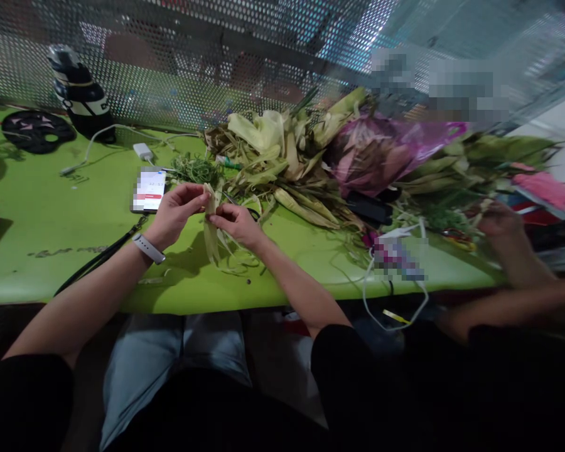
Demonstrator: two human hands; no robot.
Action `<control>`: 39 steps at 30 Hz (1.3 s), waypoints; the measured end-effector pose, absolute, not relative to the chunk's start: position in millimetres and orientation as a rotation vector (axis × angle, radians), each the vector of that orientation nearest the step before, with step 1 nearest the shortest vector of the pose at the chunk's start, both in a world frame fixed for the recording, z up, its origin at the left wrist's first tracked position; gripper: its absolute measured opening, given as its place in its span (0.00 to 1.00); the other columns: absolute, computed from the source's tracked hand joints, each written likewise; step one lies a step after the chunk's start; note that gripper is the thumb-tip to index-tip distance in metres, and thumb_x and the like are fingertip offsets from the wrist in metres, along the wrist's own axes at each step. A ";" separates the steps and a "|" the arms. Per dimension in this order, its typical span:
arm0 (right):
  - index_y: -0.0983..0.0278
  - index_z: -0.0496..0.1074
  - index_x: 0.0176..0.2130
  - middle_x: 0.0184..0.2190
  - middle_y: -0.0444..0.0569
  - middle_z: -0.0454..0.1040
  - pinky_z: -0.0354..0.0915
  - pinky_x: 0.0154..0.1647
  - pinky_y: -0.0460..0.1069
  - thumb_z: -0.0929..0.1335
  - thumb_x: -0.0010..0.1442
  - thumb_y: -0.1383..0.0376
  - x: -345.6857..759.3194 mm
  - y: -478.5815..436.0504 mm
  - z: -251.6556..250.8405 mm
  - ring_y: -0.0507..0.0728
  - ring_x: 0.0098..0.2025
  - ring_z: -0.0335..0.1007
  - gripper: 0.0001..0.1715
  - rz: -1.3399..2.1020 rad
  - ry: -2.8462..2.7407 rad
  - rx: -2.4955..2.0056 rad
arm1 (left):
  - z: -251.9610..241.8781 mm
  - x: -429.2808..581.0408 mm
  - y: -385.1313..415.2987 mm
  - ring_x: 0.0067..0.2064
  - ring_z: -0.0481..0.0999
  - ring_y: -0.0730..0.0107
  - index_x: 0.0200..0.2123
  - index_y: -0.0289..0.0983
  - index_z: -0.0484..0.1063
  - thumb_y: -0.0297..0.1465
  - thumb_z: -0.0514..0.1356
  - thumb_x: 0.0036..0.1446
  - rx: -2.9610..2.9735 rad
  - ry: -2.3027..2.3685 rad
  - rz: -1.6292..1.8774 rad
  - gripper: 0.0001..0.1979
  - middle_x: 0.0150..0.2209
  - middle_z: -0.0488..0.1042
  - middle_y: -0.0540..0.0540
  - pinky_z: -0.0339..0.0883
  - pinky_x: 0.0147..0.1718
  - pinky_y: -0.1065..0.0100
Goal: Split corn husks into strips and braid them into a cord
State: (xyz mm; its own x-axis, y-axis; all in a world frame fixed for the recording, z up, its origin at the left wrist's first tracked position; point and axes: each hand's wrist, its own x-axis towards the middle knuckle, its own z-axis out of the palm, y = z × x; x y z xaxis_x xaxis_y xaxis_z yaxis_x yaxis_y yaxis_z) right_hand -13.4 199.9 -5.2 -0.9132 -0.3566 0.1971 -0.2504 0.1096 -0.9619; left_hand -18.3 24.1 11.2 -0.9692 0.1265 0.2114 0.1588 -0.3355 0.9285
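Between my two hands hangs a pale strip of corn husk [211, 242], its lower end split into thin shreds. My left hand [176, 210], with a light band at the wrist, pinches the husk near its top. Just to the right, my right hand [238, 223] has its fingers closed on the same husk, a little lower. A dark ring, perhaps a scissors handle [253, 215], shows behind my right hand; the rest of it is hidden. Behind both hands lies a bunch of thin green strands [194, 169].
A heap of corn husks [282, 150] and a pink plastic bag [371, 150] line the back by a perforated metal screen [169, 75]. A lit phone [151, 188], black bottle [82, 94] and black mask [37, 132] are leftward. Another person's hand [499, 220] works at right.
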 end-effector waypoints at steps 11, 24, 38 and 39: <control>0.64 0.73 0.30 0.25 0.42 0.71 0.65 0.28 0.46 0.76 0.50 0.47 -16.7 206.9 -2.6 0.49 0.24 0.65 0.24 -2.009 2.198 -0.568 | 7.1 -16.7 26.8 0.34 0.77 0.71 0.32 0.36 0.77 0.40 0.73 0.49 -0.302 -1.969 -2.533 0.15 0.31 0.79 0.48 0.73 0.41 0.66; 0.63 0.76 0.37 0.35 0.48 0.79 0.60 0.34 0.49 0.73 0.57 0.58 -42.7 228.5 -16.4 0.55 0.34 0.71 0.11 -0.924 2.959 -0.173 | 12.6 -29.7 12.3 0.27 0.74 0.72 0.30 0.37 0.74 0.38 0.71 0.53 -0.030 -2.116 -2.485 0.12 0.25 0.76 0.48 0.66 0.26 0.71; 0.63 0.72 0.31 0.29 0.46 0.75 0.59 0.32 0.48 0.72 0.58 0.54 -40.6 223.1 -12.9 0.53 0.30 0.66 0.15 -1.208 2.863 -0.204 | 7.4 -27.3 16.5 0.26 0.72 0.74 0.29 0.36 0.74 0.37 0.72 0.50 -0.052 -2.157 -2.505 0.12 0.25 0.74 0.49 0.66 0.26 0.71; 0.63 0.72 0.32 0.30 0.47 0.76 0.58 0.32 0.48 0.72 0.58 0.53 -40.6 221.4 -14.8 0.54 0.30 0.67 0.16 -1.106 2.921 -0.188 | 6.4 -27.1 17.0 0.25 0.71 0.74 0.28 0.36 0.74 0.37 0.72 0.49 -0.058 -2.167 -2.499 0.13 0.25 0.73 0.50 0.65 0.25 0.71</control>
State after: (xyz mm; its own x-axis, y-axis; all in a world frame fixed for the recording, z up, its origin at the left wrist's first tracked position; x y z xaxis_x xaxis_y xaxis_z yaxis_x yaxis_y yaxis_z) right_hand -40.6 221.4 -14.8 -0.9927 -0.1169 0.0308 -0.1080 0.7428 -0.6608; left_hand -27.1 17.0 6.4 -0.9856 0.1480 -0.0822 -0.1023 -0.1342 0.9857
